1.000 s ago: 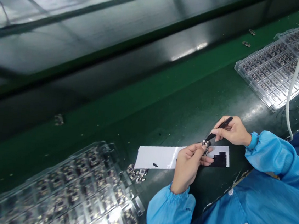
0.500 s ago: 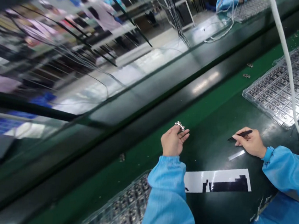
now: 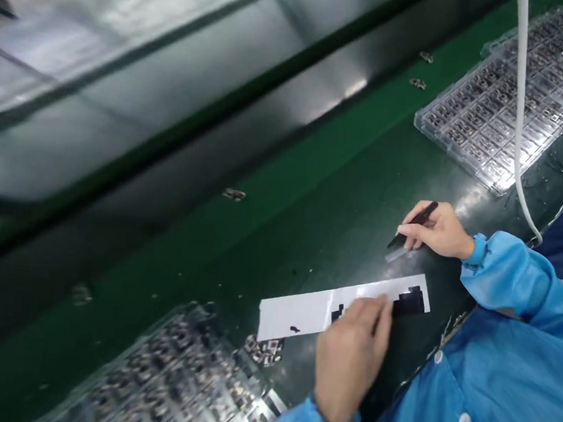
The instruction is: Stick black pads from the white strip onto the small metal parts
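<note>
My left hand (image 3: 350, 360) rests over a white backing strip (image 3: 295, 316) carrying black adhesive pieces (image 3: 410, 302). Its curled fingers touch or nearly touch the strip, and they hide whatever may lie beneath them. My right hand (image 3: 435, 230) grips black tweezers (image 3: 414, 221) like a pen, with their tips pointing down beside a narrow clear film strip (image 3: 398, 253). The small metal-and-circuit part seen earlier does not show in this view.
Clear blister trays of small components lie at the upper right (image 3: 421, 122) and lower left (image 3: 195, 309). A small heap of parts (image 3: 263, 350) and a loose part (image 3: 233, 194) sit on the green bench mat. A white cable (image 3: 521, 95) hangs beside my right hand.
My left hand has dropped from a raised position to over the strip, and the small part in it no longer shows. My right hand has moved nearer the strip, with the tweezers tilted more steeply.
</note>
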Demonstrator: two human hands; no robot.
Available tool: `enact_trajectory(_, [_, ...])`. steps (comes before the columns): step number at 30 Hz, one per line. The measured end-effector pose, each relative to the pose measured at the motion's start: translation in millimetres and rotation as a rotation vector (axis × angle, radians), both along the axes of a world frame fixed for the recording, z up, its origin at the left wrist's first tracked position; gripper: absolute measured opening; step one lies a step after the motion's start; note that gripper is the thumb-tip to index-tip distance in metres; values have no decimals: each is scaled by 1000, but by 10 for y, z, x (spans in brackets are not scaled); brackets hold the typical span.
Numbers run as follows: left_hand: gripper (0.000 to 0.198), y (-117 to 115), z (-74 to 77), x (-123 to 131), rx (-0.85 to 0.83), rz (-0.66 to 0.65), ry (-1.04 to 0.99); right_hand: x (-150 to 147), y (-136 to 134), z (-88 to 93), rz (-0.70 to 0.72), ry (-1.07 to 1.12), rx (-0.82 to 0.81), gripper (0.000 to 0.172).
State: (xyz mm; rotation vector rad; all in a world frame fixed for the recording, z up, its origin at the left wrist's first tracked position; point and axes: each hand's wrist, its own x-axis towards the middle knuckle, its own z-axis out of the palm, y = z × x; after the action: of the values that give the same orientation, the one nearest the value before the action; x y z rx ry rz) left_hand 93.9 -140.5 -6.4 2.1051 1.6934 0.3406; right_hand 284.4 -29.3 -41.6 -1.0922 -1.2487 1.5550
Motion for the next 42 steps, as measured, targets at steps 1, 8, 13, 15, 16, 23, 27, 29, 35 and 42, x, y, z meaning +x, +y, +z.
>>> enact_trajectory(1, [32,-140,-61,96,-9,-64,29,51,-67,17,52,2,-29,35])
enact_trajectory(8, [38,-391,-375,366,22,-89,249,251,-366,-3,215,-70,-92,31])
enact_trajectory(13, [38,-340,-362,386,-33,-85,279,204,-350,-27,227,-121,-56,30])
enact_trajectory(15, [38,-337,-355,385,-37,-89,288,193,-351,-27,237,-134,-60,29])
enact_trajectory(16, [38,-335,-351,383,-36,-91,297,190,-352,-26,242,-139,-64,29])
enact_trajectory(23, [40,-309,-304,372,-53,-106,304,202,-344,-16,267,-143,-84,28])
enact_trajectory(27, [40,-306,-307,367,-71,-104,287,200,-350,-20,247,-151,-73,27])
enact_trajectory(29, [40,-307,-317,364,-80,-94,275,194,-353,-24,246,-153,-71,27])
enact_trajectory(35, [40,-311,-316,362,-59,-104,301,189,-349,-16,270,-150,-91,26])
enact_trajectory(42, [41,-310,-311,367,-60,-112,324,198,-342,-3,274,-158,-89,26])
